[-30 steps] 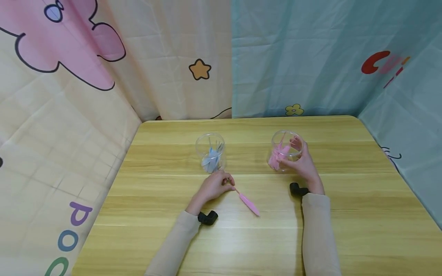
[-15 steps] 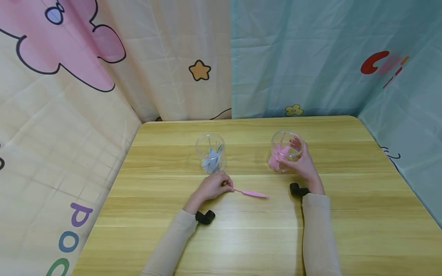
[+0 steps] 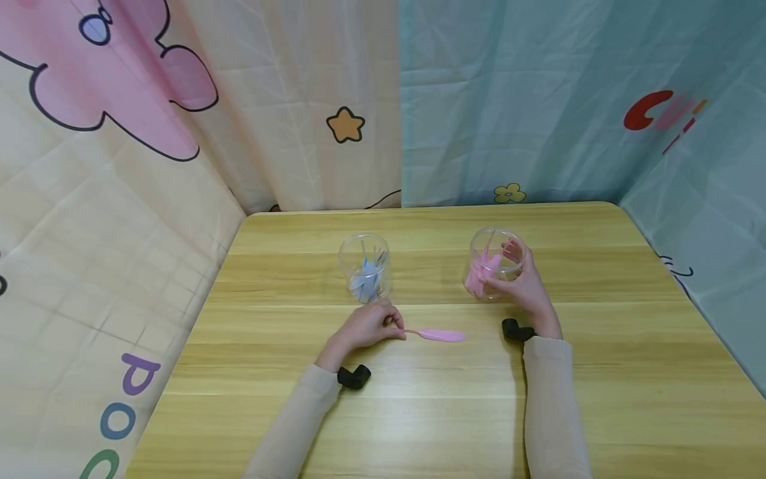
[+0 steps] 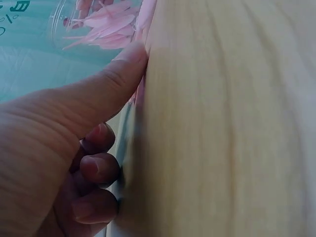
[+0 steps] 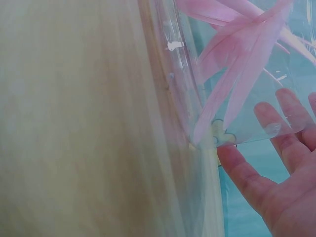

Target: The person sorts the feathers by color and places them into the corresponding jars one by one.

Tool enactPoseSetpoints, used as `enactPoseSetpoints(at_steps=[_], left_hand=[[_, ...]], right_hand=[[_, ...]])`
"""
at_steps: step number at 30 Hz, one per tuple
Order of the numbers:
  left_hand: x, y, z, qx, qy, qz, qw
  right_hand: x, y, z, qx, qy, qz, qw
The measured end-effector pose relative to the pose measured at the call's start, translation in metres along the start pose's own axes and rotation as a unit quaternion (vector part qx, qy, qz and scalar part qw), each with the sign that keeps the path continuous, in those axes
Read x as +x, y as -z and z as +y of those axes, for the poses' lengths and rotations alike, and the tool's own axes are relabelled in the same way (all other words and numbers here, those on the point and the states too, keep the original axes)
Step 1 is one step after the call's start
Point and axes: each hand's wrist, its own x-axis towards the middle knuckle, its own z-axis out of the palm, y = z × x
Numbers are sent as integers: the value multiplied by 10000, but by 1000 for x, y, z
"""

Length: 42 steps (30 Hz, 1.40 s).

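A pink feather point(image 3: 441, 335) lies low over the table, its vane pointing right. My left hand point(image 3: 374, 324) pinches the quill end between thumb and fingertips. In the left wrist view the thumb point(image 4: 106, 81) hides most of that quill. My right hand point(image 3: 522, 283) holds a clear plastic cup point(image 3: 495, 265) from its right side, thumb in front and fingers behind. Several pink feathers point(image 5: 242, 64) stand inside this cup, seen through its wall in the right wrist view. Just beyond my left hand, another clear cup point(image 3: 387, 286) contains several pale blue feathers point(image 3: 365, 278).
Both cups stand upright toward the back of the wooden table point(image 3: 287, 372). Printed curtains point(image 3: 359, 60) hang behind the table and along both sides. A black wrist mount point(image 3: 354, 377) sits at my left cuff, another point(image 3: 517, 330) at the right.
The pink feather has swung from slanting toward the front to pointing right, and its broad face now shows. My left hand has shifted slightly. The right hand and both cups stay put.
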Motion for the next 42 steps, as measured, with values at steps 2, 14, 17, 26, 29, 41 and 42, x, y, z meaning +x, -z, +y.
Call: enactPoseSetpoints(at_steps=[2,14,17,26,29,41,42], left_hand=[[-1,1,0,-31,4,-19,10000],[-1,-1,-2,219,-254,-12,9994],[1,-1,-1,25,-250,-22,9997],[26,41,39,-891,-715,247,9931],[39,64,57,-240,-914,672,9933],[100,108,100,2000,-528,736,9756],[105,108,103,2121,-499,676,9736]], right_hand=[[0,0,1,25,38,-2,10000],[-2,-1,-1,-33,-38,7,10000],[-5,-1,-6,5,-128,-29,9999],[-4,-1,-6,59,-55,-12,10000],[-3,0,-1,23,75,-2,10000],[-2,0,4,-96,-56,18,9999],[-3,0,3,-110,-80,26,9999]])
